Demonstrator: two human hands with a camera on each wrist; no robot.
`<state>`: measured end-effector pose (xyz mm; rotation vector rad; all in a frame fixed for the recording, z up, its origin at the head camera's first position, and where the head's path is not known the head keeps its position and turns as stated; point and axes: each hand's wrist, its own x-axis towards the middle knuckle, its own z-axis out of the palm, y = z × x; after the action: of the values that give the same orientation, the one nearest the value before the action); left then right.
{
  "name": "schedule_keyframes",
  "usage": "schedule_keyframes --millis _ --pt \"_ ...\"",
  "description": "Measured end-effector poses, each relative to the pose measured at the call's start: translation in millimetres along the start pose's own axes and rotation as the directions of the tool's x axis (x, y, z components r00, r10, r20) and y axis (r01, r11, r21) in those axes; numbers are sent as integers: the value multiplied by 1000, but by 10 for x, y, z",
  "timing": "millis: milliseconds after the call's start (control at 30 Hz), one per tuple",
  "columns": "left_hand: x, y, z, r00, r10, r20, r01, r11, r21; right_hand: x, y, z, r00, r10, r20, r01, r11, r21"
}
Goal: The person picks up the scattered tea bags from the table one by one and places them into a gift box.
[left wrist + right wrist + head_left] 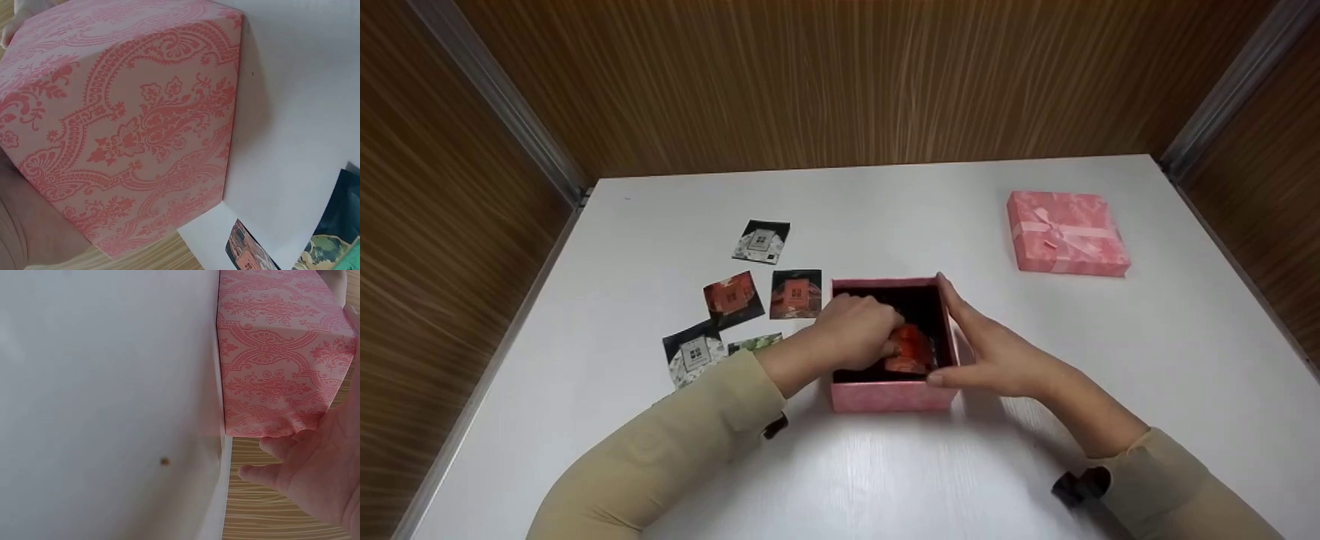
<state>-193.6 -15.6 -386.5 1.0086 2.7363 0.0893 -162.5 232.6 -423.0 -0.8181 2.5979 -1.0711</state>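
Red packet [912,351] in left grip [858,331] inside box [892,397]

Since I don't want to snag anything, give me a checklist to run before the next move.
1. Box upright: ok, the pink box stands open side up on the table.
2. Lid out of the way: ok, the pink lid lies apart, back and to the right.
3. Box steadied: ok, the right hand rests against its right side.
4. Left hand clear of the box: not ok, its fingers are inside, at the red packet.
5. Red packet flat on the bottom: cannot tell, the dark interior and the hand hide it.
6. Left sleeve off the green packet: cannot tell, the forearm partly covers it.
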Motion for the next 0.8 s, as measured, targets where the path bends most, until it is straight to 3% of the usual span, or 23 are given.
schedule_keyframes --millis 167,300,433,533,633,733,800 --pt "3 13 -16 999 -11 45 12 1000 -12 -2 0 11 1000 3 3 -3 1000 8" --pt "-4 15 -40 999 -6 37 7 1000 -24 -4 -5 4 1000 1 4 -1 1000 7" --pt "-35 -16 -70 999 34 -27 -35 998 -46 -6 -14 2 1000 8 9 -8 1000 21" --pt "-89 -66 -132 988 82 -128 -93 992 -83 -4 -12 6 1000 6 9 -6 1000 23" --pt "-181 -148 -233 953 111 -281 -152 980 -129 0 -4 10 1000 -9 2 9 1000 16" --pt "-286 -273 -343 889 85 -449 -183 967 -179 0 0 9 1000 -16 -5 16 1000 11" --pt "-355 -376 -418 850 29 -526 -170 960 -221 -1 0 6 1000 -11 -9 11 1000 -1"
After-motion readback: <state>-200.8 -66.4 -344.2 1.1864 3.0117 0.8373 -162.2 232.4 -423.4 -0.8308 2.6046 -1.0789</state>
